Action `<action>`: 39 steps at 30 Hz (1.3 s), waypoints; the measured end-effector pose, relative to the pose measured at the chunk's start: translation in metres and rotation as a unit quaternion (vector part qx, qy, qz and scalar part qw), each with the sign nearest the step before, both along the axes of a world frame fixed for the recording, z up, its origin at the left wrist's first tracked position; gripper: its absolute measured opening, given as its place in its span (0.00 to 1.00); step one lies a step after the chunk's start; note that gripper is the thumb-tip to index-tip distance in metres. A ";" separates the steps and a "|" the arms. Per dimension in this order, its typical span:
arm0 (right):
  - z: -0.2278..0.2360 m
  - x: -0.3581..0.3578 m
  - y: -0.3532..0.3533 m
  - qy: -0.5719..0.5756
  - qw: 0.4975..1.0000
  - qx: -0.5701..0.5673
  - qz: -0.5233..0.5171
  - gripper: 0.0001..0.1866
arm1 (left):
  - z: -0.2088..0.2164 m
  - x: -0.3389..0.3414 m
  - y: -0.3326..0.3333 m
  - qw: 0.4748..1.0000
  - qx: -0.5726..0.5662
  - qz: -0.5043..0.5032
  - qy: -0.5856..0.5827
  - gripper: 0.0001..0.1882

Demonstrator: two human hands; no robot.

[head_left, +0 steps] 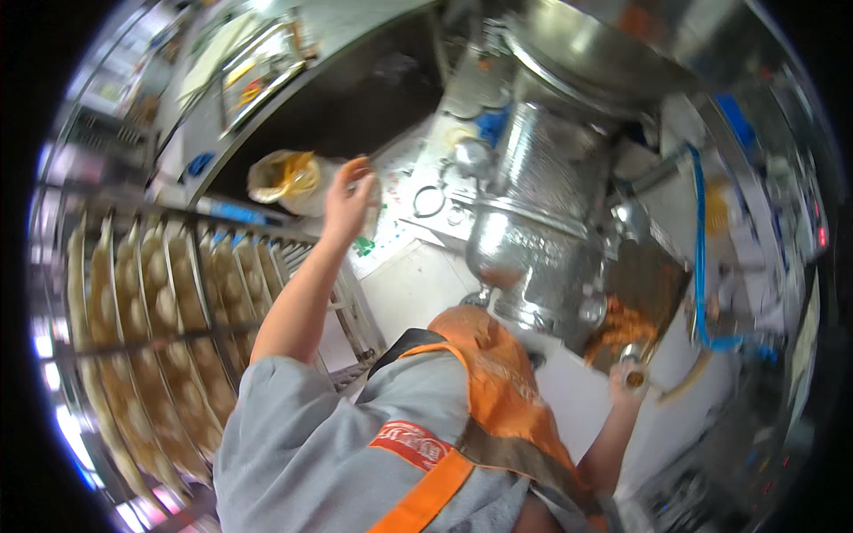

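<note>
My left hand [348,202] is raised at centre left with nothing in it, its fingers loosely bent and apart. Beside it stands a whitish bag [313,201] with a yellow-orange lining or contents. Low on the right, my right hand [625,393] is closed around a short metal cylinder [633,378] with a round brownish end. Just beyond that hand lies a brown tray [656,282] with orange scraps [625,327] in it. Between my hands stands a large shiny metal machine [533,253] with a rounded body. My orange apron and grey sleeves fill the lower middle.
A rack [147,346] with several trays of pale oblong pieces stands on the left. At the far left is a metal worktable [329,40] with a tray on it. A big metal bowl [591,58] overhangs the machine. A blue hose [699,240] hangs at right.
</note>
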State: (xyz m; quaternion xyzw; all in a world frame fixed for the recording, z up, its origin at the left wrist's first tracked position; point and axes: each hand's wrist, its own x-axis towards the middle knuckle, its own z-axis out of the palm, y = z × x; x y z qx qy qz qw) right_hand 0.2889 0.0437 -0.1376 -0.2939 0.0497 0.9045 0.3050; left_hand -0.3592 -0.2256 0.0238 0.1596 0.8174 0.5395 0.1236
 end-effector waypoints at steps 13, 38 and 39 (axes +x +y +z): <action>-0.002 -0.025 0.040 -0.125 0.970 -0.049 -0.201 0.11 | -0.019 -0.009 -0.071 0.996 -0.042 -0.058 -0.050 0.20; 0.036 -0.025 -0.028 -0.289 0.941 0.064 -0.165 0.12 | 0.019 -0.032 -0.107 1.000 0.023 -0.008 0.000 0.23; 0.038 -0.027 -0.031 -0.324 0.929 0.074 -0.159 0.12 | 0.017 -0.048 -0.107 0.999 0.031 -0.016 0.015 0.23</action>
